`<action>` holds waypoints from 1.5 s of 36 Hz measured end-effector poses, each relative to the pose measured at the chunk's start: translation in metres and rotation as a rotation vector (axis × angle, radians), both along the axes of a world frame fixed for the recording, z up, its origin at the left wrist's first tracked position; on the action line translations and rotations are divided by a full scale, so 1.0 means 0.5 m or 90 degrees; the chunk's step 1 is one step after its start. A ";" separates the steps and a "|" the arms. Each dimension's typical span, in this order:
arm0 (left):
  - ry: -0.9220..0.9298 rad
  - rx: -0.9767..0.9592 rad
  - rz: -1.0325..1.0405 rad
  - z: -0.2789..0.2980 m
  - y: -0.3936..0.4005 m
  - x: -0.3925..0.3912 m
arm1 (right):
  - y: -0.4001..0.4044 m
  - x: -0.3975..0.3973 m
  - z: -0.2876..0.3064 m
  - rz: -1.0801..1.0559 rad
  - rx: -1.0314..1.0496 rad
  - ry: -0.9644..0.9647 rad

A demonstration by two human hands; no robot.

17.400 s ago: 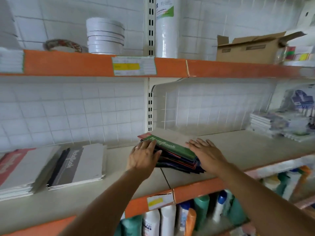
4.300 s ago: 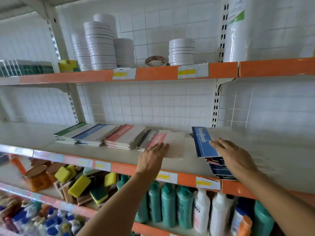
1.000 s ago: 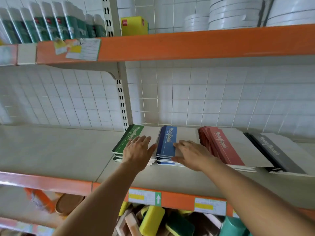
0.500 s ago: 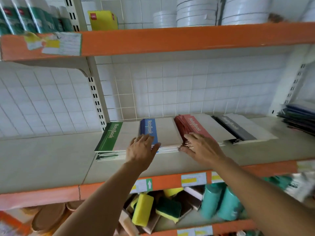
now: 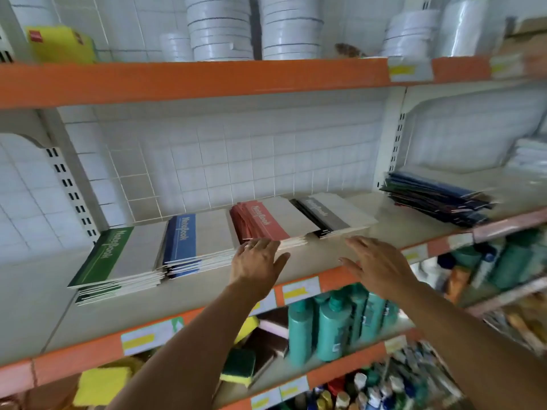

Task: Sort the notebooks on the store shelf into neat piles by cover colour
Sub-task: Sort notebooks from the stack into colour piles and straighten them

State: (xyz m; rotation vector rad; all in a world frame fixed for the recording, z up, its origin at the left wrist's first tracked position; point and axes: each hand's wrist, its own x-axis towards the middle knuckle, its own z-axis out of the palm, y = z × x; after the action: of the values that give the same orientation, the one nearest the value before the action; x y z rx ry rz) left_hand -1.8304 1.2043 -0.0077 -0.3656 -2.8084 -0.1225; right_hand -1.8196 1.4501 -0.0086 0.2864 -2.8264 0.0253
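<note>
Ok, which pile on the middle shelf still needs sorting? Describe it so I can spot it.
On the orange-edged middle shelf, look right past the four neat single-colour notebook piles. Beyond the slotted upright lies a dark, fanned heap of mixed blue and red notebooks, the only one with uneven edges.

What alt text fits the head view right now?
Both hands, left and right, hover open at the shelf front. Behind them lie green, blue, red and black notebook piles; an unsorted pile lies right.

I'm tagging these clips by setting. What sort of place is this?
Most likely a small general store. Orange-edged shelves carry price labels, four notebook piles lie sorted by colour, and rows of identical teal bottles and sponges sit below.
</note>
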 end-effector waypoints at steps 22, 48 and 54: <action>-0.013 -0.012 -0.041 0.005 0.547 -0.017 | 0.584 0.011 0.042 -0.096 0.033 0.022; 0.010 0.016 -0.116 0.076 0.876 -0.272 | 0.792 -0.243 0.086 -0.100 0.040 0.028; -0.055 -0.027 -0.044 0.067 0.960 -0.307 | 0.841 -0.297 0.082 -0.027 0.036 0.031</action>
State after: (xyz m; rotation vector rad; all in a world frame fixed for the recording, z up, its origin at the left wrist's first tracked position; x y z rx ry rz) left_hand -1.9841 1.6842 0.0257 -0.4781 -2.8888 -0.0955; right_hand -1.9679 1.8706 0.0322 0.2354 -2.7877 -0.0695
